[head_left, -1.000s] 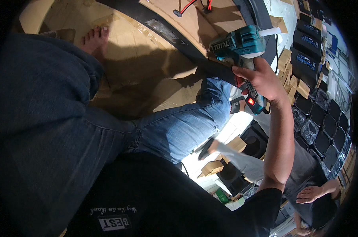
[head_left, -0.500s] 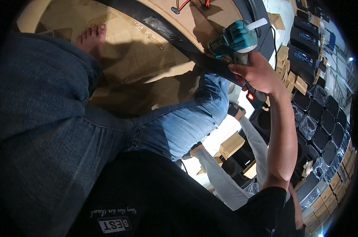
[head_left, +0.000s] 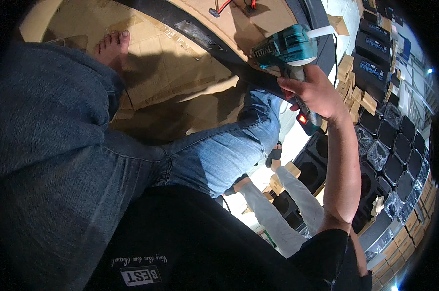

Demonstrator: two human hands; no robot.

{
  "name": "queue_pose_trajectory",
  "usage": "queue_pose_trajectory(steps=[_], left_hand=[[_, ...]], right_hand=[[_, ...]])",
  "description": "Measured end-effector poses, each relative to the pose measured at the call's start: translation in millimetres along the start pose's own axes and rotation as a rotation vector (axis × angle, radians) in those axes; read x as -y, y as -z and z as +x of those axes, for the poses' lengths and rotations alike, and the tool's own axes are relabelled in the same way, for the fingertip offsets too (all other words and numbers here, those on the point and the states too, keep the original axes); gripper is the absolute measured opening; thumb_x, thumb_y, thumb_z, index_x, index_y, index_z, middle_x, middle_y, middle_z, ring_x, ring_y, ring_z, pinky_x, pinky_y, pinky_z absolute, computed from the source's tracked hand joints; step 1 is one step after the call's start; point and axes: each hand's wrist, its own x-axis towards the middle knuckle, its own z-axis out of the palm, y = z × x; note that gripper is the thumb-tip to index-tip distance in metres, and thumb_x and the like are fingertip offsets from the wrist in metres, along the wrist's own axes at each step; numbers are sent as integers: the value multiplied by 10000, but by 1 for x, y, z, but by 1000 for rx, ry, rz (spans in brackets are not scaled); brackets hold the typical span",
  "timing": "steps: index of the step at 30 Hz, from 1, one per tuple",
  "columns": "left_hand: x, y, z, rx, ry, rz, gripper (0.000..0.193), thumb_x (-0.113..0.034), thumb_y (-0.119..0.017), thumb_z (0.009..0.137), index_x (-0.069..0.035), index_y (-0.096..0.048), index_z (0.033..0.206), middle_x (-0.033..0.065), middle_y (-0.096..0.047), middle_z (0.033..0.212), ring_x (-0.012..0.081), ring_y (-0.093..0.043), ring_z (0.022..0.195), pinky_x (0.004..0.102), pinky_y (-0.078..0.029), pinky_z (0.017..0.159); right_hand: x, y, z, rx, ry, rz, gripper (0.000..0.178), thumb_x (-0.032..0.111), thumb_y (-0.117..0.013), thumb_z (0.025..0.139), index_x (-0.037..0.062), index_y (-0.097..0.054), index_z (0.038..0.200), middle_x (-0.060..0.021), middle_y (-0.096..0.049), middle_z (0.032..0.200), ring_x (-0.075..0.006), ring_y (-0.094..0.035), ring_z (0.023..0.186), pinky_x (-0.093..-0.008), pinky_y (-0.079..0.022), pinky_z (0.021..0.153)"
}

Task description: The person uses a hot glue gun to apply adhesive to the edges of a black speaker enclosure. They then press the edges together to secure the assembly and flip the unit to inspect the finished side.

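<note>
The right hand is wrapped around the handle of a teal drill — a red light glowing at its base — held over the brown board and its black rim. I cannot tell whether its tip touches; the left hand is out of view.

Wires on board, left of power tool; cartons right.
</note>
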Motion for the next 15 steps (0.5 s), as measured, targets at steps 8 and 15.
queue_pose_trajectory(steps=[8,15], left_hand=[[-19,26,-7,92,-24,169,619,-490,-298,1111,-51,-477,1508,203,-494,1546,362,-449,1447,506,-305,1214],[-281,327,195,174,-1404,-186,301,-297,-732,948,0,-772,973,209,-751,1048,293,-707,926,425,-539,829]], right_hand=[[-14,-53,-28,-381,243,22,233,124,-714,914,41,-698,1131,-209,-743,926,-402,-742,852,-426,-579,761],[-7,-142,-45,-554,228,-257,672,16,-713,697,-80,-526,1336,-254,-640,1133,-403,-669,1033,-457,-597,848]])
